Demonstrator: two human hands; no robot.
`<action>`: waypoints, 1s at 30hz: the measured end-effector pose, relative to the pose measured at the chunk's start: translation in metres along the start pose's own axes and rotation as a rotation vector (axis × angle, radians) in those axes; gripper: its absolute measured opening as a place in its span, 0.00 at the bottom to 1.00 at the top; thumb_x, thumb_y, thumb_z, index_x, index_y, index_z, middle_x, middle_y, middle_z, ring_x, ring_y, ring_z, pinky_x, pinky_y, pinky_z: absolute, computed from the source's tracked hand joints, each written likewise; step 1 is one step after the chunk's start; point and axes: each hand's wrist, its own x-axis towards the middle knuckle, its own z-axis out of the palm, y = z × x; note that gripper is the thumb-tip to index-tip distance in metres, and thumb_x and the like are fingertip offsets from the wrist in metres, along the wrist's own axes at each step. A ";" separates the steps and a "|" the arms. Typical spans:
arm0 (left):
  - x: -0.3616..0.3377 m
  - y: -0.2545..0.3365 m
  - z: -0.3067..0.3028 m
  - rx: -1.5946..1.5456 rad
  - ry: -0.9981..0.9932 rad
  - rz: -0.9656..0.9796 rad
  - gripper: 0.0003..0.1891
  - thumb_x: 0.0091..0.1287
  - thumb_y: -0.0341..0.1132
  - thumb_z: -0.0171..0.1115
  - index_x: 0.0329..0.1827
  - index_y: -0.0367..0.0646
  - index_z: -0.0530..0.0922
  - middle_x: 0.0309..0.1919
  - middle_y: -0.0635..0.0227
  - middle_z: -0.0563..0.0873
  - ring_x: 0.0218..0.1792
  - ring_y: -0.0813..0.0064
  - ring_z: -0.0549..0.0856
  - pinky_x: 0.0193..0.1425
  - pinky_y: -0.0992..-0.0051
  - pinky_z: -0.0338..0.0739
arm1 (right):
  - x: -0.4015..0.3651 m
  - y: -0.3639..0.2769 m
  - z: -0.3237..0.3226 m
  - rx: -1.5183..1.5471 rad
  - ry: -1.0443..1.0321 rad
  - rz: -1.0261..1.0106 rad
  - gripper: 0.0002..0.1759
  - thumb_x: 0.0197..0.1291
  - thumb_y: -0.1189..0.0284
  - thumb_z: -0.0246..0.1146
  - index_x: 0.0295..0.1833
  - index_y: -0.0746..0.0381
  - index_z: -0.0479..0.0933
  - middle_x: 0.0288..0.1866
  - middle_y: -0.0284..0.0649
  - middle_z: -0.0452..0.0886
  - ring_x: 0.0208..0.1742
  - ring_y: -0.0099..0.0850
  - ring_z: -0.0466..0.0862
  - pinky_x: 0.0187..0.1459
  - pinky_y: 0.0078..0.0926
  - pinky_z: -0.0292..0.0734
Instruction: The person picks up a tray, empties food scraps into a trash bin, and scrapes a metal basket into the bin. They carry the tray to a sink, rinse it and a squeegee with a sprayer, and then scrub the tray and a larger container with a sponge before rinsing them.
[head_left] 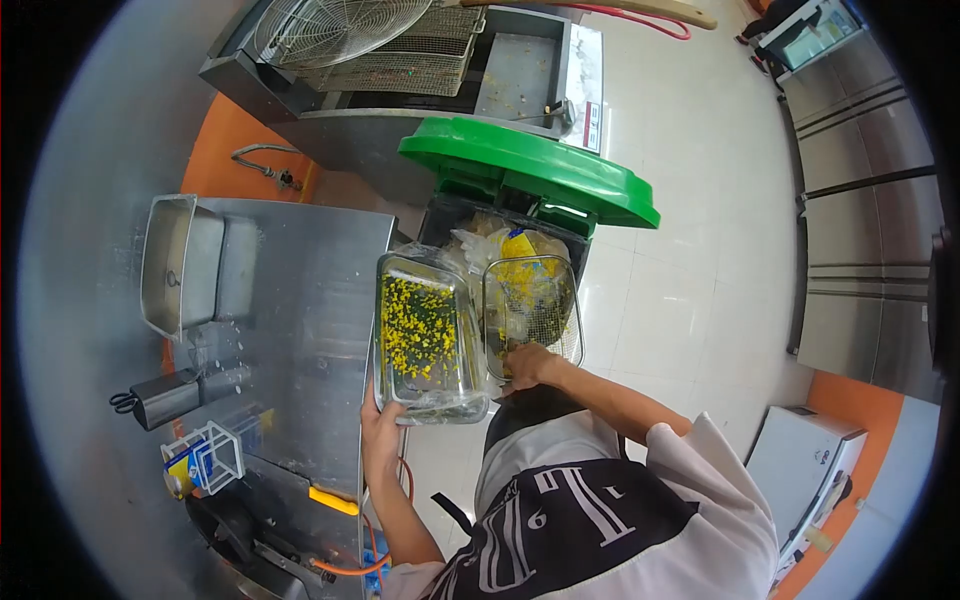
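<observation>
Head view, centre of the frame: my left hand (378,432) is clamped on the near corner of the steel tray (420,335), which is full of yellow and green bits. Just right of it, my right hand (530,366) is closed on the near rim of the wire basket (532,300). Both sit over the open bin (470,215), its green lid (525,165) up behind. The steel table (310,330) lies to the left.
</observation>
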 end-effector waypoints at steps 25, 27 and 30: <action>0.078 -0.009 0.031 -0.379 -0.272 -0.435 0.40 0.61 0.16 0.52 0.80 0.46 0.58 0.60 0.56 0.80 0.57 0.57 0.85 0.55 0.50 0.87 | 0.005 -0.018 -0.137 0.782 0.478 -0.281 0.10 0.62 0.75 0.67 0.48 0.66 0.83 0.46 0.47 0.84 0.45 0.45 0.87 0.47 0.40 0.83; 0.084 0.005 0.041 -0.394 -0.377 -0.348 0.41 0.61 0.17 0.51 0.81 0.47 0.57 0.59 0.55 0.81 0.57 0.57 0.85 0.53 0.52 0.89 | 0.005 -0.063 -0.114 0.815 0.482 -0.536 0.10 0.63 0.76 0.67 0.49 0.65 0.83 0.46 0.48 0.82 0.47 0.47 0.86 0.50 0.41 0.82; 0.094 -0.002 0.037 -0.276 -0.430 -0.342 0.42 0.60 0.17 0.49 0.82 0.47 0.55 0.59 0.53 0.81 0.54 0.58 0.87 0.50 0.55 0.91 | 0.034 -0.080 -0.103 0.874 0.630 -0.447 0.11 0.62 0.77 0.66 0.50 0.63 0.82 0.45 0.48 0.82 0.49 0.50 0.85 0.52 0.42 0.81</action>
